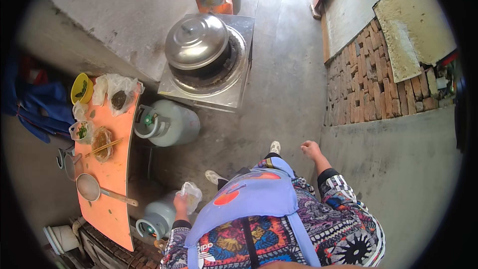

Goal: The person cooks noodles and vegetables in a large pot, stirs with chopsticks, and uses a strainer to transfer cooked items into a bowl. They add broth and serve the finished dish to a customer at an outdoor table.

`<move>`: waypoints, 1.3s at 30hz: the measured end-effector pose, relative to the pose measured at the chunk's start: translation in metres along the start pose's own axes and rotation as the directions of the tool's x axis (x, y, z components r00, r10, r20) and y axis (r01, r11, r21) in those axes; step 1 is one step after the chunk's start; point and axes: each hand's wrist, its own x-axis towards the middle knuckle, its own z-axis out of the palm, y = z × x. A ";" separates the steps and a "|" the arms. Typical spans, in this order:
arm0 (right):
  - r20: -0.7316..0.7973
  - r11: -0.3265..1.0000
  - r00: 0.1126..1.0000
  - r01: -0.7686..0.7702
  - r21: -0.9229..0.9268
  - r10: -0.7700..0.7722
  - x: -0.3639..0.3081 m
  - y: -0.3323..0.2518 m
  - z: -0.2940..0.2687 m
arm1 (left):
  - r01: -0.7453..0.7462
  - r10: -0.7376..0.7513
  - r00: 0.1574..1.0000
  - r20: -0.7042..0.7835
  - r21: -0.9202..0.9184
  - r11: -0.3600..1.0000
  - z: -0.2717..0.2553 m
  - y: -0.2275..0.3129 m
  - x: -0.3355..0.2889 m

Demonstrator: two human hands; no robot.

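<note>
Beside the orange desk (107,219), near a grey gas cylinder (160,215): clear plastic bag (194,193), grasped by the left grip (180,202). Right grip (311,150): well apart from it; clenched or released, cannot tell.

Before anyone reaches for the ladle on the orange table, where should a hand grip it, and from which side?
Probably by the wooden handle, coming from the picture's right: the ladle lies with its round bowl inward on the table and its long handle pointing right, the tip seemingly past the edge. The left hand holds a plastic bag.
</note>
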 end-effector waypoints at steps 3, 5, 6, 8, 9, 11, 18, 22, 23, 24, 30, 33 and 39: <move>-0.058 0.996 0.995 0.075 -0.040 -0.077 0.044 0.023 -0.052 | 0.000 -0.003 1.000 -0.028 -0.093 0.996 0.010 0.061 -0.027; -0.045 0.981 0.987 0.148 -0.123 -0.155 0.064 0.028 -0.085 | -0.014 0.015 1.000 0.009 -0.055 0.998 0.012 0.096 -0.035; -0.029 0.970 0.983 0.175 -0.171 -0.182 0.072 0.026 -0.100 | -0.004 0.005 0.999 0.035 -0.034 0.999 0.013 0.109 -0.044; 0.016 0.949 0.978 0.205 -0.238 -0.208 0.092 0.010 -0.126 | 0.015 -0.014 0.999 0.040 -0.020 1.000 0.021 0.138 -0.050; 0.040 0.938 0.977 0.214 -0.272 -0.211 0.107 -0.003 -0.138 | 0.019 -0.018 0.998 0.060 -0.018 1.000 0.027 0.153 -0.052; 0.084 0.908 0.951 0.310 -0.282 -0.299 0.143 -0.040 -0.158 | 0.028 -0.032 0.995 0.093 0.041 0.999 0.039 0.184 -0.050; 0.230 0.846 0.868 0.486 -0.218 -0.440 0.276 -0.192 -0.202 | 0.146 -0.132 0.976 0.171 -0.072 0.987 0.112 0.289 -0.022; 0.297 0.721 0.859 0.512 -0.468 -0.417 0.327 -0.267 -0.246 | 0.212 -0.171 0.967 0.188 -0.224 0.951 0.137 0.355 -0.004; 0.300 0.671 0.856 0.517 -0.531 -0.422 0.342 -0.286 -0.254 | 0.233 -0.185 0.965 0.187 -0.282 0.931 0.142 0.371 0.002; 0.298 0.625 0.867 0.496 -0.603 -0.401 0.356 -0.306 -0.262 | 0.243 -0.204 0.965 0.166 -0.273 0.931 0.148 0.389 0.005; 0.445 0.341 0.742 0.642 -0.687 -0.501 0.477 -0.465 -0.270 | 0.285 -0.331 0.943 0.024 -0.571 0.770 0.178 0.472 0.003; 0.497 0.186 0.621 0.718 -0.671 -0.606 0.547 -0.577 -0.255 | 0.427 -0.540 0.840 0.050 -0.676 0.601 0.194 0.531 -0.007; 0.642 -0.279 0.177 0.791 -0.544 -0.746 0.702 -0.791 -0.183 | 0.657 -0.826 0.561 0.060 -0.639 0.400 0.176 0.708 -0.025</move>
